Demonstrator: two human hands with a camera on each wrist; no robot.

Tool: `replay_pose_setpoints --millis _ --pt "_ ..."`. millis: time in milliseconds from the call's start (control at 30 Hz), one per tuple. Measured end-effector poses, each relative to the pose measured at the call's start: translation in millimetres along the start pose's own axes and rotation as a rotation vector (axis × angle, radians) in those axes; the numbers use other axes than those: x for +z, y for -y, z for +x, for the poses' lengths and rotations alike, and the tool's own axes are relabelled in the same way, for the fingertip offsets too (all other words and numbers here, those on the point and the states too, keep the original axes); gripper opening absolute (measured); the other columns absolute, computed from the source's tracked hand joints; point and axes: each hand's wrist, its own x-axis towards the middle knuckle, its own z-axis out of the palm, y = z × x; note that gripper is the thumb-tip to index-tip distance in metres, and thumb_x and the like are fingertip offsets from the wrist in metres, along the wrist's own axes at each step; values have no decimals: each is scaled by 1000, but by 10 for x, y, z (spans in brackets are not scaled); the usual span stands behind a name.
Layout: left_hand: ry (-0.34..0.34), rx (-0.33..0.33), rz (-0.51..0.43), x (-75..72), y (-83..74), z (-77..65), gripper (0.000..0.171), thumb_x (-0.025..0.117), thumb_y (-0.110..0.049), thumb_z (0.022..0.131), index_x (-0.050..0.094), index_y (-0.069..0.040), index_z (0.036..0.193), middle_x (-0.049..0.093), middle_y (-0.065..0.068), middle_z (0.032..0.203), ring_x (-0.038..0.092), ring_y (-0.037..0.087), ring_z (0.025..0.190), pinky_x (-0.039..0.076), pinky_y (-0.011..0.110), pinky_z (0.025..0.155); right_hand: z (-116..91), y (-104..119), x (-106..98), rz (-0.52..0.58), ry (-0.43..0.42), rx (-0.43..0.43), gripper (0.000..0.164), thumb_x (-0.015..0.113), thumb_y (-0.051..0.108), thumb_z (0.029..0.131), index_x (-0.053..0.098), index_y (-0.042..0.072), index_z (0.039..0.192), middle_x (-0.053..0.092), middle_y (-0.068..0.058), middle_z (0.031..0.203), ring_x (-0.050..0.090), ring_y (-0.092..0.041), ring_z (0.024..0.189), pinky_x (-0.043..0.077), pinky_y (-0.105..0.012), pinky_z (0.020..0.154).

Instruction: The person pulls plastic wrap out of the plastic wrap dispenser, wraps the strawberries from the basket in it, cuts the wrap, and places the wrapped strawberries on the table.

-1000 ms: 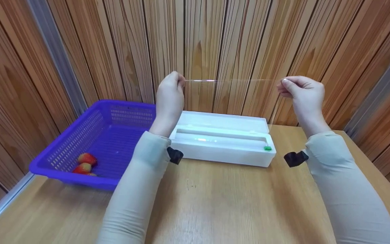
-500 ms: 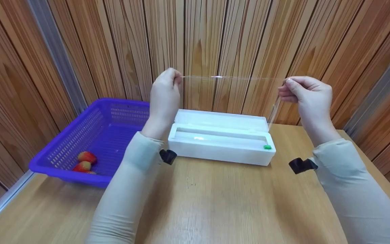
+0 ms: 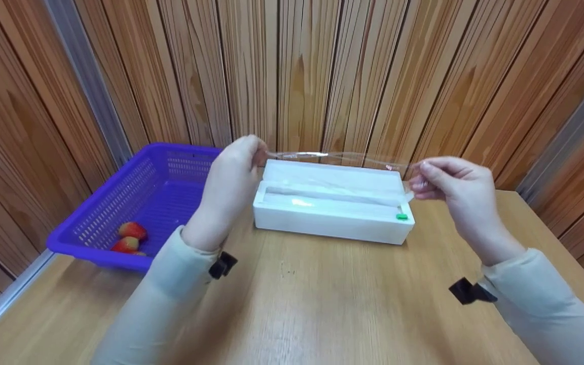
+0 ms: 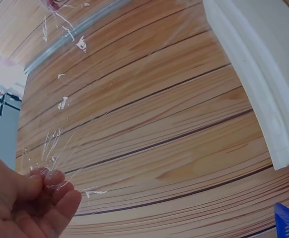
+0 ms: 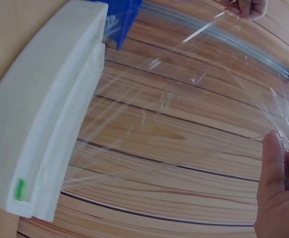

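Note:
A sheet of clear plastic wrap (image 3: 312, 154) stretches between my two hands, above the back of a white wrap dispenser box (image 3: 332, 223). My left hand (image 3: 233, 177) pinches one corner of it between thumb and fingers, which the left wrist view shows with creased film (image 4: 52, 163) at the fingertips. The other corner is pinched by my right hand (image 3: 454, 187), just right of the box. In the right wrist view the film (image 5: 159, 99) runs from the box up to both hands. The box's lid (image 3: 332, 175) is raised, and a green slider (image 3: 402, 216) sits at its front right corner.
A purple basket (image 3: 94, 259) stands at the left of the wooden table (image 3: 322, 294), with several strawberries (image 3: 132, 230) in its near left corner. A wood-panelled wall (image 3: 302, 76) rises behind the box.
Both hands have come down toward the box and spread farther apart, still pinching the wrap. The film between them now hangs lower, near the raised lid.

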Motion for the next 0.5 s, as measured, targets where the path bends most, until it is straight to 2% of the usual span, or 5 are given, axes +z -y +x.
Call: replay_pose_setpoints --millis 133,233,367,500 --pt "29 53 40 -14 -12 -172 11 50 -1 85 59 -6 87 61 5 84 57 16 78 48 26 73 -188 -64 -28 -76 46 57 21 60 16 81 63 -2 93 67 -3 72 63 -12 63 53 -26 59" --pt "69 97 50 -31 -17 -319 19 47 8 80 60 -6 85 60 4 79 56 16 74 47 27 70 -336 -112 -50 -135 58 98 23 60 17 81 62 -3 93 66 -1 71 63 -11 62 53 -26 58" --pt "189 126 52 -54 0 -513 30 44 16 74 60 -7 85 59 2 76 54 14 72 46 25 67 -484 -182 -45 -174 79 146 21 60 14 81 62 -4 91 67 0 71 63 -11 62 53 -28 57" --pt "333 154 74 -50 46 -685 26 46 10 79 59 -10 88 60 -1 82 55 11 77 47 23 70 -594 -257 -20 -214 150 195 17 58 15 83 64 0 91 67 1 72 64 -11 64 54 -29 58"
